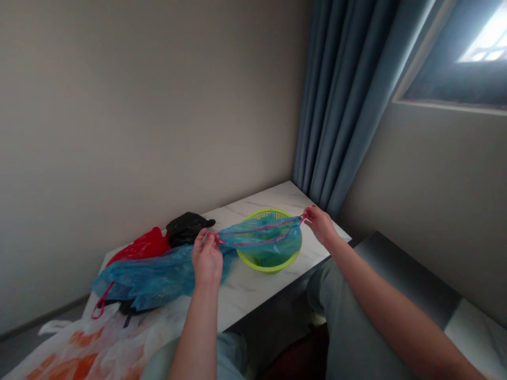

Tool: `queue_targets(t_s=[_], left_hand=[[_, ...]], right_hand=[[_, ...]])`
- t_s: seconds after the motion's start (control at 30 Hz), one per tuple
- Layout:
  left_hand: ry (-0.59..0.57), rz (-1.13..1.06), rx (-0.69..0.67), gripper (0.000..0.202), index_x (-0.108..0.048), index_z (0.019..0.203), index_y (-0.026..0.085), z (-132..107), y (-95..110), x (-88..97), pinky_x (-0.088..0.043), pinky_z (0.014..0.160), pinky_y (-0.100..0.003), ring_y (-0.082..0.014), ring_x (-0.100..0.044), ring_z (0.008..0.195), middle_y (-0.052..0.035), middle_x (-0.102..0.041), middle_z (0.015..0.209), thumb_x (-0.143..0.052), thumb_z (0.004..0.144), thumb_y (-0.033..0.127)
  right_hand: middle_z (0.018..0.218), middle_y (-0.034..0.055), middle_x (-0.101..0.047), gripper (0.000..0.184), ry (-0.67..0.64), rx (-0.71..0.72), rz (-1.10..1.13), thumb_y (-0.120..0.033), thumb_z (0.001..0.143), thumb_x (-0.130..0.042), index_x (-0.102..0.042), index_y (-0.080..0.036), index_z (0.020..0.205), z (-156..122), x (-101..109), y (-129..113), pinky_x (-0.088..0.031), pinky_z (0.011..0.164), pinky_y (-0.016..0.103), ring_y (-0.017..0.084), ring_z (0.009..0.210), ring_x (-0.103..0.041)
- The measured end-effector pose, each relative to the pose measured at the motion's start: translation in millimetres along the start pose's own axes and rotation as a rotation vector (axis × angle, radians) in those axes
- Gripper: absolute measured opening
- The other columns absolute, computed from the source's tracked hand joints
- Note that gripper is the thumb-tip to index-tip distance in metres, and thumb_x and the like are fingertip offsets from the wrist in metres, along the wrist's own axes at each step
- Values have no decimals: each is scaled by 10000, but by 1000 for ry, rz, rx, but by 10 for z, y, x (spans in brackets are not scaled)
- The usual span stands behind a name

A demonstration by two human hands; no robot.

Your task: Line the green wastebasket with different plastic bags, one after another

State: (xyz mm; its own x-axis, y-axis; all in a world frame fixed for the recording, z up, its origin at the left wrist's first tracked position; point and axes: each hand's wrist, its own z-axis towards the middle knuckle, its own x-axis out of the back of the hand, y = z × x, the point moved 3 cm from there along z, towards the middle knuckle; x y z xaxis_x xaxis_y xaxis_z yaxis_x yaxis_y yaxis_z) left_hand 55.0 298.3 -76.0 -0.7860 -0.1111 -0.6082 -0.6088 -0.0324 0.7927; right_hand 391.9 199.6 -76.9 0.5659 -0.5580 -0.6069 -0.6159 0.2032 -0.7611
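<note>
A translucent blue drawstring garbage bag [283, 245] is stretched between my hands, its pink drawstring running along the mouth. My left hand [208, 258] is closed on the bag's left end, pinching the pink string. At the right end, my right hand [318, 224] pinches the other side of the string. Below and behind the bag sits a round yellow-green plastic basket [269, 268], partly covered by it. The bag's lower part hangs into or over the basket; I cannot tell how deep.
Left of the basket lie another blue bag [158, 272], a red bag [144, 245] and a black bag [188, 227] on the white marbled table [241, 295]. A white plastic bag with orange print [95, 348] is at the front left. A blue curtain [336, 105] hangs behind.
</note>
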Motion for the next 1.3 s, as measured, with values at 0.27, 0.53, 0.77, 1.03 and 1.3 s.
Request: queue_targets(t_s=[0.27, 0.53, 0.77, 1.03, 1.3], left_hand=[[-17, -60, 74, 596, -546, 1126, 296, -68, 17, 36, -474, 711, -219, -73, -569, 689, -26, -691, 1092, -605, 626, -22], [-113, -38, 178, 434, -597, 1029, 226, -97, -112, -69, -505, 878, -273, -130, -668, 889, -34, -692, 957, -667, 656, 15], [-43, 217, 330, 437, -544, 998, 189, -138, -291, 29, -531, 775, -255, -132, -686, 756, -16, -668, 801, -716, 667, -37], [-238, 685, 317, 449, -644, 924, 137, -176, -348, 155, -468, 576, -241, -134, -614, 615, -4, -640, 753, -832, 524, 61], [-223, 1084, 18, 137, -629, 644, 200, -164, -169, 101, -418, 553, -275, -171, -573, 534, -3, -620, 585, -755, 616, 154]], right_hand=[[763, 2, -694, 141, 107, -152, 424, -187, 891, -568, -533, -220, 759, 67, 101, -97, -588, 650, 254, 130, 709, -691], [898, 26, -736, 247, 43, -62, 341, -80, 800, -582, -540, -249, 975, 2, -16, -90, -605, 630, 267, 162, 771, -724], [944, 1, -749, 426, -8, 66, 225, -122, 771, -605, -391, -330, 1076, -61, -98, -56, -608, 651, 367, 203, 774, -741], [731, -60, -685, 228, 171, 363, 220, -303, 871, -588, -441, -301, 1045, -25, -21, -85, -559, 630, 271, 143, 632, -685], [550, -89, -454, 68, 65, 232, 316, -207, 903, -513, -482, -250, 861, -37, 9, -108, -455, 504, 217, 94, 449, -446]])
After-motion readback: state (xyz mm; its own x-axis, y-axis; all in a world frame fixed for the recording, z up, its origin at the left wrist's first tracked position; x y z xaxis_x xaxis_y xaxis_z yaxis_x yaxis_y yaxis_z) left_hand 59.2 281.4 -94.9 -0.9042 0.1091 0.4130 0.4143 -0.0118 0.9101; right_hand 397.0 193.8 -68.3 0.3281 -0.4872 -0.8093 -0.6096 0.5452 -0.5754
